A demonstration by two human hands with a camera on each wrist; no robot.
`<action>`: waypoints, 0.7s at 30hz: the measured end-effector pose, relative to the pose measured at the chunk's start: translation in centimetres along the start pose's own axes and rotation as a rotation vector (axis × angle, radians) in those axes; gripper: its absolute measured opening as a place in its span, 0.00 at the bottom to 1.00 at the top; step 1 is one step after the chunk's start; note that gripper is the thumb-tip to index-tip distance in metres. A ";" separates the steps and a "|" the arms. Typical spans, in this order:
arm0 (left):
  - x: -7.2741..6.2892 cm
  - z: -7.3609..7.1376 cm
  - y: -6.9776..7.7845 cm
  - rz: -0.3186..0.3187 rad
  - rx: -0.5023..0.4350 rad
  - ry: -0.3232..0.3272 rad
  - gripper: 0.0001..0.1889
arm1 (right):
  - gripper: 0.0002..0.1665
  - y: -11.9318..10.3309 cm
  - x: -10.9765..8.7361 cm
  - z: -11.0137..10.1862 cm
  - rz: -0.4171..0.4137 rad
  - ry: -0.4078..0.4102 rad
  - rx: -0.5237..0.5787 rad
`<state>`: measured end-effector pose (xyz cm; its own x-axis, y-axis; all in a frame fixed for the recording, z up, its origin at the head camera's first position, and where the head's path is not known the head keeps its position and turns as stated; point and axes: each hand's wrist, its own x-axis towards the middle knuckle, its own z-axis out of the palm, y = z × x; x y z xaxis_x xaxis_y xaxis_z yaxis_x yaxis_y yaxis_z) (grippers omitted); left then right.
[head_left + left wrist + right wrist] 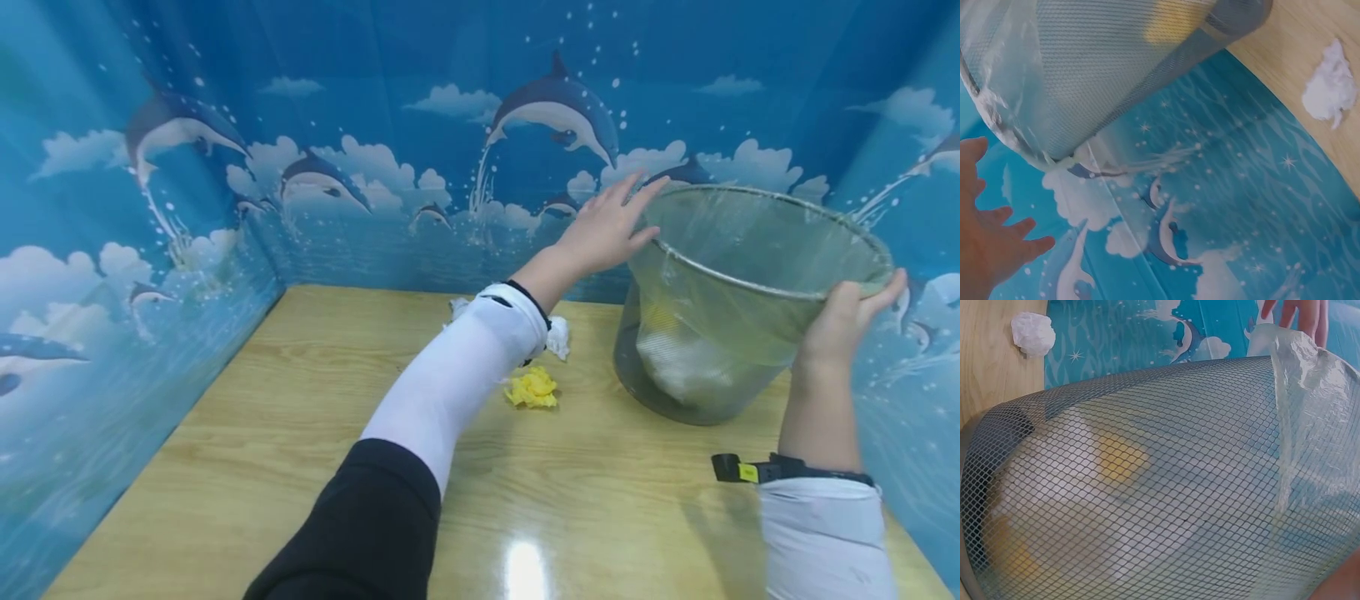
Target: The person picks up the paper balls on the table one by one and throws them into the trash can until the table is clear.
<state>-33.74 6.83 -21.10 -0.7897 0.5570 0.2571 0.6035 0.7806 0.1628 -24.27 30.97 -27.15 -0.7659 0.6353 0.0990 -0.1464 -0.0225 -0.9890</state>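
A grey mesh wastebasket (720,333) stands at the right of the wooden table, its wide rim up. A thin clear plastic bag (1310,425) lines it and folds over the rim. White and yellow crumpled contents (1119,456) show through the mesh low inside. My left hand (611,221) is at the rim's left side, fingers spread and fairly straight; the left wrist view has this hand (997,231) beside the rim with a gap. On the opposite side my right hand (836,325) grips the rim with its thumb and fingers.
A crumpled yellow paper (532,387) lies on the table (300,400) left of the wastebasket. Behind my left forearm is a crumpled white paper (558,337), with another white piece (457,308) partly hidden. A blue dolphin-print curtain (375,83) encloses the table's back and sides.
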 end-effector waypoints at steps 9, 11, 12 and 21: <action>-1.2 0.7 -4.0 -0.077 -0.034 0.016 0.35 | 0.41 -0.8 0.1 -0.4 0.073 -0.067 0.027; -1.4 1.0 -5.0 -0.109 -0.050 0.006 0.35 | 0.41 -0.9 0.1 -0.4 0.072 -0.068 0.022; -1.6 1.2 -5.4 -0.126 -0.061 0.000 0.35 | 0.41 -0.9 0.1 -0.4 0.071 -0.067 0.019; -3.5 3.4 -9.5 -0.225 -0.126 -0.016 0.35 | 0.40 -0.8 0.0 -0.5 0.066 -0.072 0.016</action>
<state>-37.07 -1.51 -26.82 -0.9067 0.3786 0.1859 0.4206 0.8445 0.3314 -23.91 31.37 -26.46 -0.8170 0.5751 0.0423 -0.1038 -0.0745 -0.9918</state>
